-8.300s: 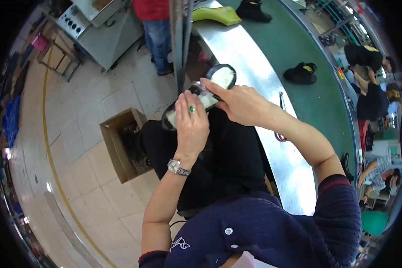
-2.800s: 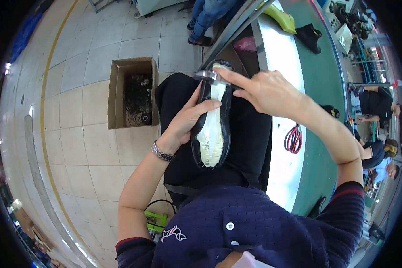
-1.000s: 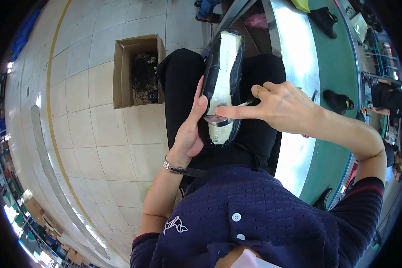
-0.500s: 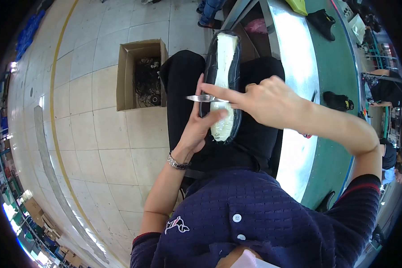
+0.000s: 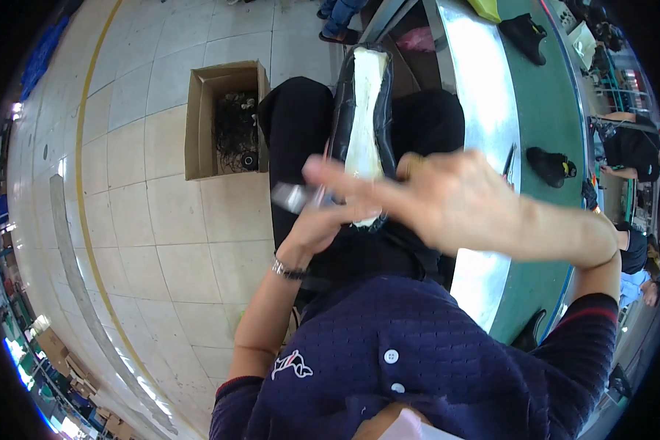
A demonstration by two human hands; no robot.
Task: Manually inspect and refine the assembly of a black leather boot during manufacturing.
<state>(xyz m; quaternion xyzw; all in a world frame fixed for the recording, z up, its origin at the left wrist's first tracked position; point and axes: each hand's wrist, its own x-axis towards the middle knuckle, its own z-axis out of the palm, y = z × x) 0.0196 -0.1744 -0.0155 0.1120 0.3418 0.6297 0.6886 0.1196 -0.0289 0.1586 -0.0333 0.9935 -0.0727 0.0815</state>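
Note:
A black shoe upper on a last point(image 5: 365, 110), its pale underside turned up, lies lengthwise over my lap. My left hand point(image 5: 317, 226) is closed round its near end, the fingers partly hidden behind the upper and my other hand. Smeared by motion, my right hand point(image 5: 455, 202) crosses over that near end with the forefinger stretched to the left. A shiny metal blade point(image 5: 293, 196), also blurred, sticks out to the left past this fingertip; its grip is hidden in the right hand.
An open cardboard box point(image 5: 224, 121) with dark scraps stands on the tiled floor point(image 5: 139, 220) at left. On my right runs a metal-edged bench point(image 5: 484, 95) with a green belt point(image 5: 532, 220) bearing several black shoes point(image 5: 550, 167). Other people are beyond it.
My right hand and the blade have swept down toward me and a little left, along the upper's near end. My left hand keeps its hold on the upper.

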